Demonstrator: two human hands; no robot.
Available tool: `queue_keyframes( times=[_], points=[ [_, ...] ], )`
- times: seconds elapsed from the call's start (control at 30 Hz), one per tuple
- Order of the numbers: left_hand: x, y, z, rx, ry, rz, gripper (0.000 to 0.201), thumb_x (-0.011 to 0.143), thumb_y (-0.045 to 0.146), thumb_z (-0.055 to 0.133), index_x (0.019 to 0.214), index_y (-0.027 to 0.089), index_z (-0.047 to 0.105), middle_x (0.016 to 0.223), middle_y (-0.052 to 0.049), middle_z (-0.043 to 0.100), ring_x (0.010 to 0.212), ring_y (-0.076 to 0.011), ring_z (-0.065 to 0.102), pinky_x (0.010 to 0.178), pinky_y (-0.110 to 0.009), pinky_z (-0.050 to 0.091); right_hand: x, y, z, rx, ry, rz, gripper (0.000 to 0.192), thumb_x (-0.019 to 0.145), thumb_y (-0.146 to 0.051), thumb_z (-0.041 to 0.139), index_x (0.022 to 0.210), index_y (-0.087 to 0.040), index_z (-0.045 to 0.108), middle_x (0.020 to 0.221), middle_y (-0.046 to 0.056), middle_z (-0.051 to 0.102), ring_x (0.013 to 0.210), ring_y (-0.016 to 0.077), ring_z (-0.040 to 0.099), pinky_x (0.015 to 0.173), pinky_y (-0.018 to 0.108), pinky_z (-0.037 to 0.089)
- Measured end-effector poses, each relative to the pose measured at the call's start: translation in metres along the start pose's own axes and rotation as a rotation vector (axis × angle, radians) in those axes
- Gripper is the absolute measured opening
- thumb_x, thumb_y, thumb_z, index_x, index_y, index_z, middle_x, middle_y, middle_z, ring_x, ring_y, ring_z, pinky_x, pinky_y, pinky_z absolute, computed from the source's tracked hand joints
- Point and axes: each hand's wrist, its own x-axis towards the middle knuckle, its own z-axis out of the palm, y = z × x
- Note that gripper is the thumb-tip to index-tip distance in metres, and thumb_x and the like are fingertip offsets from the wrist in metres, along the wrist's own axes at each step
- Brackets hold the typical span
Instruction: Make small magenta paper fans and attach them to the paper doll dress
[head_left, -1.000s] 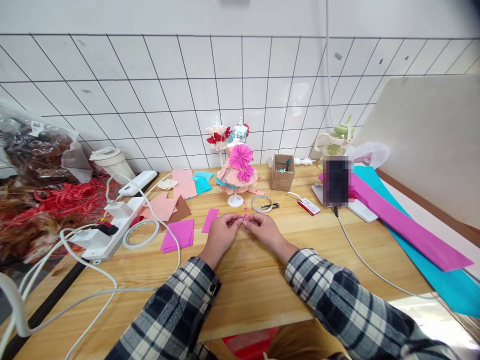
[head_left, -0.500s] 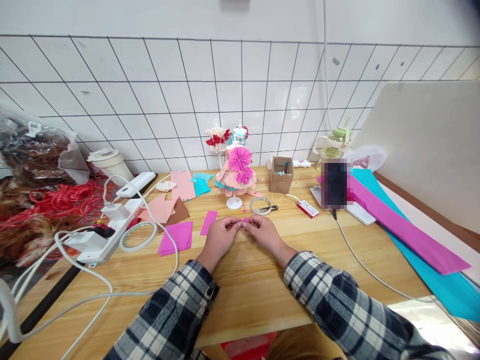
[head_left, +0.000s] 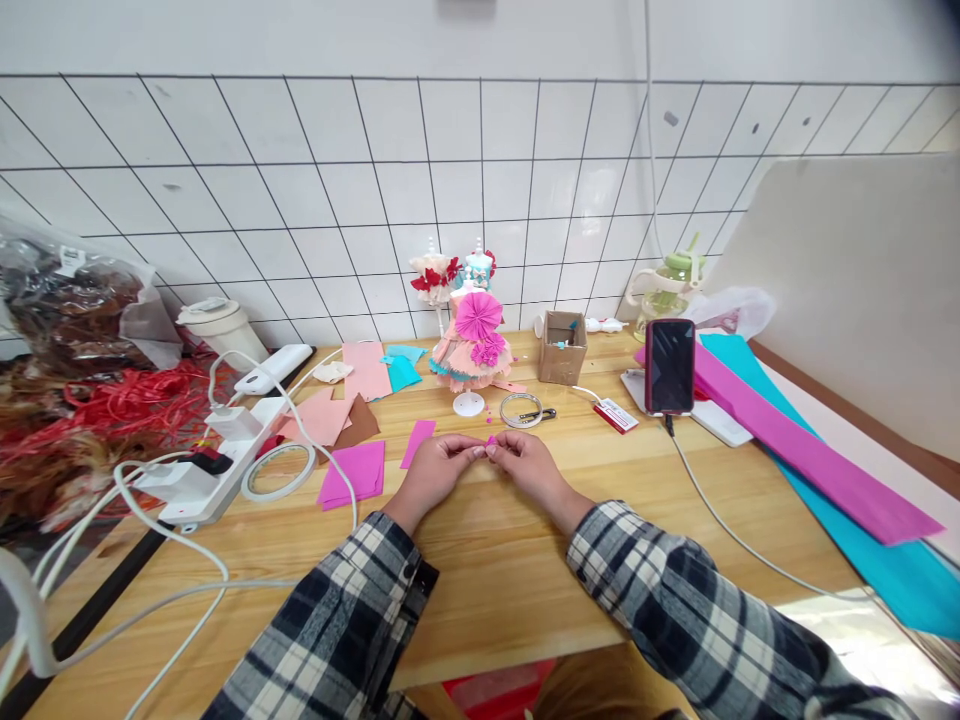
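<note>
A small piece of magenta paper is pinched between my two hands above the wooden table. My left hand is closed, thumb against forefinger, at the piece's left side. My right hand pinches it from the right, and the fingertips of both hands nearly meet. Most of the piece is hidden by the fingers. Just beyond stands a miniature dress form in a peach and blue paper dress with magenta rosettes. Left of my left hand lie a magenta strip and a stack of magenta paper squares.
Beyond the hands lie a ring of tape and small snips. A cardboard box and a phone stand to the right. Cables loop around a power strip at left. Long paper sheets cover the right edge.
Both hands stay almost in place, still pinching the small magenta piece. My left forearm has shifted slightly left. Nothing else on the table has visibly moved.
</note>
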Motion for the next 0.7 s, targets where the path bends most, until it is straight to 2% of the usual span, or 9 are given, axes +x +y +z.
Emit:
queue_keyframes(
  times=[0.47, 0.6, 0.7],
  points=[
    [0.001, 0.002, 0.016, -0.090, 0.163, -0.043, 0.024, 0.073, 0.036, 0.065, 0.083, 0.016, 0.072, 0.088, -0.007, 0.074, 0.084, -0.0226, 0.067, 0.080, -0.033, 0.051, 0.000, 0.002, 0.002, -0.148, 0.131, -0.030, 0.023, 0.077, -0.040, 0.056, 0.077, -0.018, 0.060, 0.064, -0.002, 0.057, 0.053, 0.0104, 0.046, 0.052, 0.022, 0.037],
    [0.002, 0.000, 0.016, -0.103, 0.193, -0.036, 0.025, 0.074, 0.036, 0.064, 0.086, 0.016, 0.072, 0.090, -0.007, 0.074, 0.084, -0.0224, 0.067, 0.079, -0.034, 0.051, 0.000, 0.000, 0.002, -0.115, 0.059, -0.070, 0.021, 0.076, -0.039, 0.058, 0.080, -0.018, 0.060, 0.065, -0.002, 0.056, 0.055, 0.0104, 0.046, 0.053, 0.023, 0.039],
    [0.002, -0.002, 0.012, -0.048, 0.190, 0.022, 0.024, 0.077, 0.036, 0.062, 0.087, 0.016, 0.071, 0.090, -0.007, 0.073, 0.084, -0.0214, 0.066, 0.078, -0.032, 0.051, 0.000, -0.001, -0.002, -0.009, -0.026, -0.063, 0.023, 0.074, -0.037, 0.060, 0.085, -0.017, 0.059, 0.069, -0.002, 0.056, 0.057, 0.0103, 0.048, 0.054, 0.023, 0.041]
  ],
)
